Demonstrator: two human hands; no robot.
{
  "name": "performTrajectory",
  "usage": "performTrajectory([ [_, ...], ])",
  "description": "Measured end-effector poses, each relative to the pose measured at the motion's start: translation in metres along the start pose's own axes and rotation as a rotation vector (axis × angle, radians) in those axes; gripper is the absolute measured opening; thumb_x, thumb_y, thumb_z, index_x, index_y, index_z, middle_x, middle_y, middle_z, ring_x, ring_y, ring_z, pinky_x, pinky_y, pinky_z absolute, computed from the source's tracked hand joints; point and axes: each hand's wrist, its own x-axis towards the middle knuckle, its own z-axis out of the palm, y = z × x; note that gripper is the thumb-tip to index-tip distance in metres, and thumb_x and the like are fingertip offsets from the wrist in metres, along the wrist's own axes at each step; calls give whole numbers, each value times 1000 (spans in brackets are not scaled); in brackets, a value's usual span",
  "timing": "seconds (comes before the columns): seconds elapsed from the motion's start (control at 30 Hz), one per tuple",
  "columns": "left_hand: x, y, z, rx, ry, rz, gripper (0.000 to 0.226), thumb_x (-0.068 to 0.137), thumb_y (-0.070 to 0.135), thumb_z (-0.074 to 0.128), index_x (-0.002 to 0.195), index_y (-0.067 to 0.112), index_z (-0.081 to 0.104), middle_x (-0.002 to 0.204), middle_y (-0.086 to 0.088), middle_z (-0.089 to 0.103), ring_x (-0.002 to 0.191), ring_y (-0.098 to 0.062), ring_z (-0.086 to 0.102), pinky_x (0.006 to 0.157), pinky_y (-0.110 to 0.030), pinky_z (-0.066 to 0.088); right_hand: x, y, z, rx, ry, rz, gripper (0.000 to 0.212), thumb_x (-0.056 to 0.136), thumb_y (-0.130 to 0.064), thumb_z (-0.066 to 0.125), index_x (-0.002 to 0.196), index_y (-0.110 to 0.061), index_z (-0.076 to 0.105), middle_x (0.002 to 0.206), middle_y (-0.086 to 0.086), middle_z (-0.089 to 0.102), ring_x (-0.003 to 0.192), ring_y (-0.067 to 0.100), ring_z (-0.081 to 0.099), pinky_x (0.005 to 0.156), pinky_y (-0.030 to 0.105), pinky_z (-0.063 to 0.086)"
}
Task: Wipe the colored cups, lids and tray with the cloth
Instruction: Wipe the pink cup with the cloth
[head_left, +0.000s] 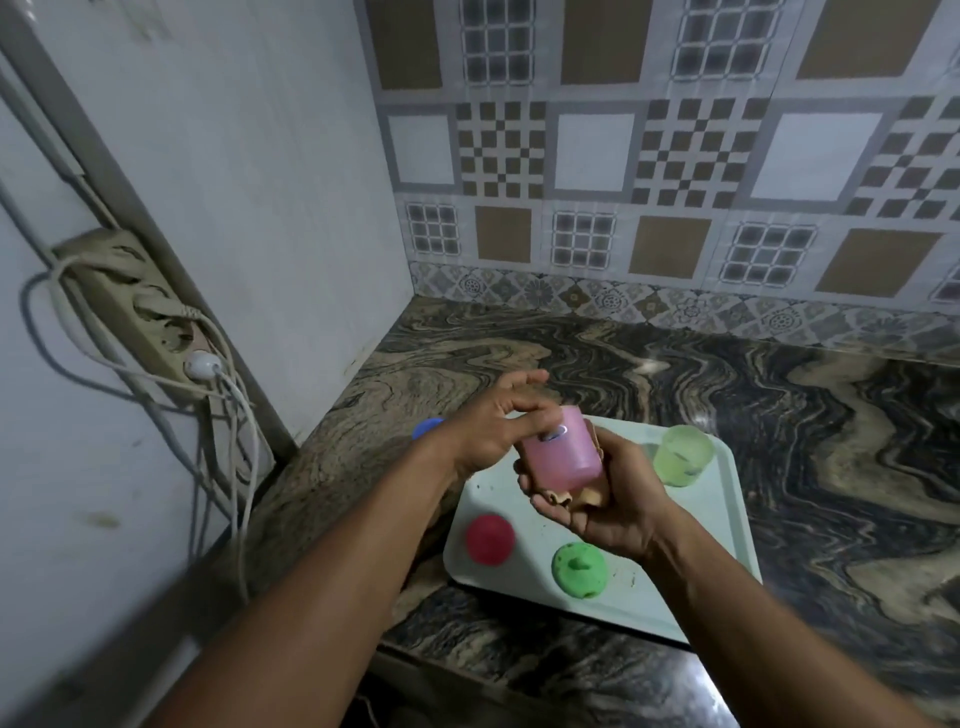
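Observation:
I hold a pink cup (563, 462) above the pale tray (727, 514), between both hands. My left hand (493, 431) grips its upper end with the fingers. My right hand (608, 499) cups it from below with a tan cloth (558, 499) bunched in the palm, pressed against the cup. On the tray stand a light green cup (681, 454) at the back, a red lid (489, 539) at the front left and a green lid (579, 570) beside it. A blue piece (427, 427) peeks out behind my left wrist, mostly hidden.
The tray lies on a dark marbled counter (779, 395) in a corner, with a plain wall on the left and patterned tiles behind. A power strip (150, 317) with plugged cables hangs on the left wall. The counter's front edge runs just below the tray.

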Motion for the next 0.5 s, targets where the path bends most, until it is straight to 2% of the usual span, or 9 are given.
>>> performTrajectory([
  [0.03,-4,-3,-2,-84,-23,-13,18,96,16,61,85,21,75,149,6,36,127,3,40,101,-20,35,-2,2,1,42,-27,52,51,84,-39,56,103,5,74,99,27,68,80,37,69,63,41,61],
  [0.1,-9,-8,-4,-188,-42,-33,23,97,13,59,80,21,74,147,5,41,132,-2,40,103,-24,36,1,4,3,23,-19,40,53,85,-41,56,104,5,73,99,27,67,79,37,69,61,40,61],
  [0.2,-9,-4,-9,-131,-35,-69,22,97,17,59,97,0,74,125,3,62,120,-5,52,104,-28,39,12,1,5,-199,124,-192,53,101,-46,44,118,-1,66,105,28,71,85,40,70,67,43,59],
  [0.27,-5,5,-16,-36,-33,-50,22,96,24,62,105,9,75,132,-1,60,123,-9,53,111,-38,40,16,-2,12,-338,156,-308,55,103,-49,41,122,-3,64,107,29,70,89,42,71,68,45,60],
  [0.3,-3,11,-19,4,-28,-35,17,95,26,64,100,16,76,141,0,52,129,-12,48,111,-41,40,17,-2,15,-323,142,-295,55,104,-48,39,121,-2,64,105,29,70,87,42,71,66,44,60],
  [0.4,-2,16,-21,-80,0,23,18,96,19,60,89,24,76,155,6,31,138,-12,38,107,-35,41,10,-3,20,-55,-7,4,56,103,-42,35,117,5,63,92,26,68,69,33,70,54,35,60],
  [0.43,-3,12,-18,-163,21,33,22,97,16,58,87,22,78,156,7,30,140,-12,36,107,-33,39,8,-2,19,19,-32,75,55,100,-40,36,116,5,64,89,24,68,65,30,70,51,32,59],
  [0.5,-5,4,-14,-242,65,54,23,97,13,58,89,21,77,156,6,31,144,-11,32,107,-30,36,9,-3,17,79,-5,86,55,98,-39,38,114,7,65,88,24,68,62,29,69,50,30,59],
])
